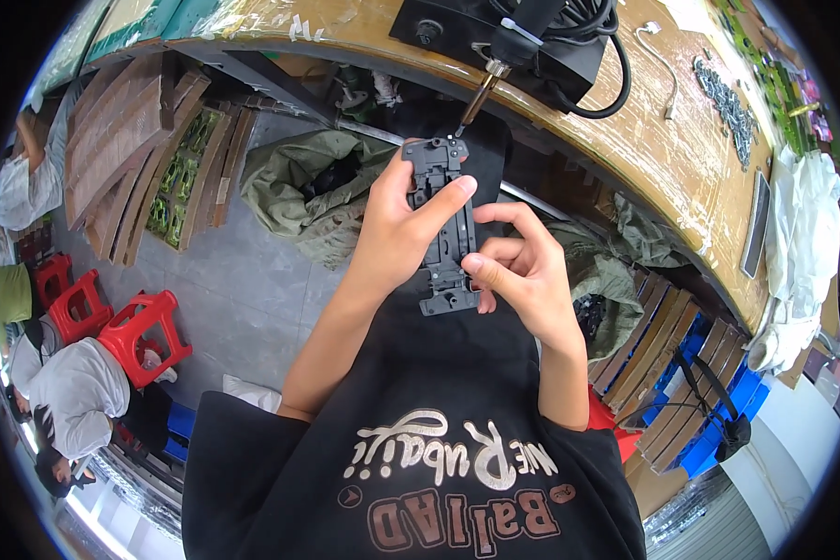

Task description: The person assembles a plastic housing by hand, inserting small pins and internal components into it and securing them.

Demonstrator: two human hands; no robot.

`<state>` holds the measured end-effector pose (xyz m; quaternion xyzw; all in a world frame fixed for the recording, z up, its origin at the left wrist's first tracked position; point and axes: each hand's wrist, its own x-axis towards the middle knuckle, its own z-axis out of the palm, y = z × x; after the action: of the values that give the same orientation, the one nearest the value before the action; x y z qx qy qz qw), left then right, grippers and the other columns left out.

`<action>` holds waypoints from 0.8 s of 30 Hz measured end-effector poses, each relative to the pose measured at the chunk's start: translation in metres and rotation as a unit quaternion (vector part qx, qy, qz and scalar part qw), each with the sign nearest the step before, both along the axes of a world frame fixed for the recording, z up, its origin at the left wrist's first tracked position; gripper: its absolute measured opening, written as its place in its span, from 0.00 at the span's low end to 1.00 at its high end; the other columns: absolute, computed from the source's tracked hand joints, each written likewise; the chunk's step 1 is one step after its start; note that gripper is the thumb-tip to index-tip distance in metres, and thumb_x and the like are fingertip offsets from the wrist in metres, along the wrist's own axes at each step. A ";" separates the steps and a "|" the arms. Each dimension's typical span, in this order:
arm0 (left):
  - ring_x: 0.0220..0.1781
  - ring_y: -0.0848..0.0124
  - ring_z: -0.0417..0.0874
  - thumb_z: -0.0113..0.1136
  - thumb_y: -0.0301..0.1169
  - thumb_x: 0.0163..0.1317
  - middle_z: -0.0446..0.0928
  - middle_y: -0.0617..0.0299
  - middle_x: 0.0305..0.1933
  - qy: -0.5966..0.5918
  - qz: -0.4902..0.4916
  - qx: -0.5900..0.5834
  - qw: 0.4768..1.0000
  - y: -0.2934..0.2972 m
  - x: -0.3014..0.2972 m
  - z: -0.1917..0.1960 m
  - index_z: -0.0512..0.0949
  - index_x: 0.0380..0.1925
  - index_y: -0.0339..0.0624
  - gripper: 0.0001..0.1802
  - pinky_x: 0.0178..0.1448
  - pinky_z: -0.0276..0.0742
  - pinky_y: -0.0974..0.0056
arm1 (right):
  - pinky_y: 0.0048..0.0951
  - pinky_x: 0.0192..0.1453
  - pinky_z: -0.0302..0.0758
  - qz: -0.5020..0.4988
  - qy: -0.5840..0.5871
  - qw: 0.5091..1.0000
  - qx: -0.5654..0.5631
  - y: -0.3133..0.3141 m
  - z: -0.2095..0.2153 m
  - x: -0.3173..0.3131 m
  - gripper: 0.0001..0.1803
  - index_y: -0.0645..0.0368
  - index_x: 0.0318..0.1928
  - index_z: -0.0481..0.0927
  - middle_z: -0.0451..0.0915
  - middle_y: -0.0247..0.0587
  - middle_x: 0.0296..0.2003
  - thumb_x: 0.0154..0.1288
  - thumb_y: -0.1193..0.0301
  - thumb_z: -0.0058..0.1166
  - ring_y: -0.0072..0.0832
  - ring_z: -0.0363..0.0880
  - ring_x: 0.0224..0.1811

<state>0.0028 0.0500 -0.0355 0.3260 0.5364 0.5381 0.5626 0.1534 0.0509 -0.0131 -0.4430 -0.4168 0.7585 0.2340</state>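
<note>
Left hand [394,222] grip holds black part [451,245]; right hand [532,271] grip pinches its 4 o'clock edge; tool [482,96] at 12.

Printed lettering is borne by a black T-shirt [308,467], chest side, below both hands.
Two rows are seen upside down: nearer the left hand [397,229] and the right hand [532,275], a white script row [443,457] is printed; farther from them, a brown block-letter row [462,525] is set, with a small round emblem [350,497] placed on the left hand's side.
</note>
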 end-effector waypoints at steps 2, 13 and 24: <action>0.32 0.82 0.69 0.58 0.28 0.53 0.70 0.68 0.30 -0.007 -0.006 0.005 1.000 0.002 -0.001 0.001 0.70 0.35 0.38 0.11 0.37 0.67 0.74 | 0.15 0.17 0.63 -0.022 0.007 1.000 0.006 0.000 -0.001 -0.001 0.19 0.62 0.46 0.64 0.73 0.34 0.17 0.55 0.75 0.56 0.17 0.69 0.15; 0.33 0.82 0.69 0.58 0.27 0.53 0.70 0.68 0.30 0.002 -0.014 0.029 0.999 0.006 -0.002 0.007 0.69 0.33 0.39 0.10 0.38 0.66 0.74 | 0.15 0.17 0.64 -0.040 0.017 0.999 0.019 -0.001 0.001 -0.003 0.20 0.62 0.46 0.64 0.73 0.35 0.17 0.54 0.76 0.56 0.16 0.69 0.16; 0.33 0.82 0.68 0.58 0.27 0.53 0.70 0.68 0.30 0.028 -0.025 0.038 0.999 0.008 -0.005 0.001 0.69 0.34 0.38 0.10 0.39 0.66 0.74 | 0.15 0.18 0.64 -0.038 0.014 0.999 0.007 0.003 -0.005 -0.004 0.20 0.62 0.46 0.64 0.73 0.35 0.18 0.55 0.76 0.56 0.17 0.69 0.16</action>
<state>-0.0018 0.0585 -0.0346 0.3749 0.5230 0.5344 0.5481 0.1495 0.0542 -0.0184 -0.4459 -0.4018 0.7523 0.2716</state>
